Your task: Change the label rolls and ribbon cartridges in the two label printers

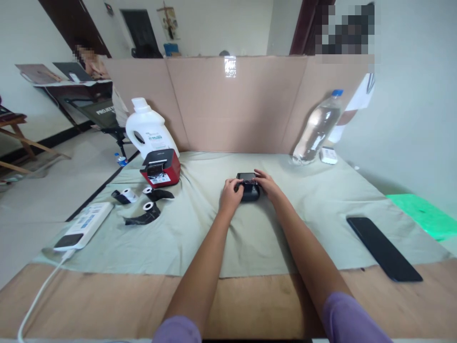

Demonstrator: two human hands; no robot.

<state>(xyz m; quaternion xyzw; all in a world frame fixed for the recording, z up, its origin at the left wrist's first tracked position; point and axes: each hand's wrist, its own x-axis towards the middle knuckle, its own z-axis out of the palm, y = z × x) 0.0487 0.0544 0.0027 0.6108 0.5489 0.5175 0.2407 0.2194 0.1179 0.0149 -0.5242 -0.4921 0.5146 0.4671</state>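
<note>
Cropped sleeves (pixel 352 318), partly hidden black device (pixel 252 192)

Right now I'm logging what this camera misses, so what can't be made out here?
All in the head view:
- Black device: its underside faces away from the camera.
- White jug: its label's print is too small and blurred.
- White cable: its far end is cut off by the bottom edge.
- Cardboard panel: it hides what lies directly behind it.

You are holding out your left arm (pixel 203 262) and right arm (pixel 305 243), both slanting inward. Your left hand (pixel 231 194) is resting with its fingers bent; your right hand (pixel 269 186) is facing it, near but apart, its fingers lying straighter.
</note>
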